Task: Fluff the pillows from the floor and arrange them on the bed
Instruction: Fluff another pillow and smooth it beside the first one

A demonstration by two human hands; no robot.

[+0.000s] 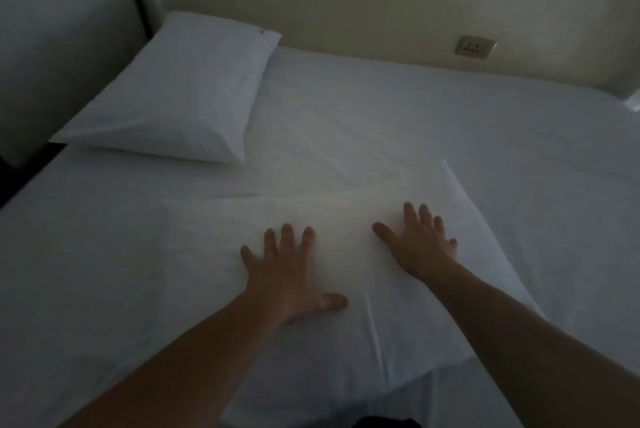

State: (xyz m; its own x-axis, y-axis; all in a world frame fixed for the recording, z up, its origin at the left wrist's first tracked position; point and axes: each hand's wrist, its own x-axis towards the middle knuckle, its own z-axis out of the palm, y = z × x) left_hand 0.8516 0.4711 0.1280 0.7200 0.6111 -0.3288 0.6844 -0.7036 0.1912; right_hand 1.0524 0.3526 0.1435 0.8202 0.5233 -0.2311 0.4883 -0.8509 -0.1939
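1. Left hand point(287, 272) flat, fingers spread wide apart, palm down on the near white pillow point(346, 254).
2. Right hand point(419, 244) likewise flat with fingers splayed, pressed on the same pillow, just right of the left hand, gripping nothing.
3. Near pillow under both palms, lying on the white bed sheet point(450, 123), its far right corner beyond the right hand.
4. Second white pillow point(180, 92) well beyond and left of the left hand, against the wall.
5. Wall socket point(472, 46) far ahead of the right hand.
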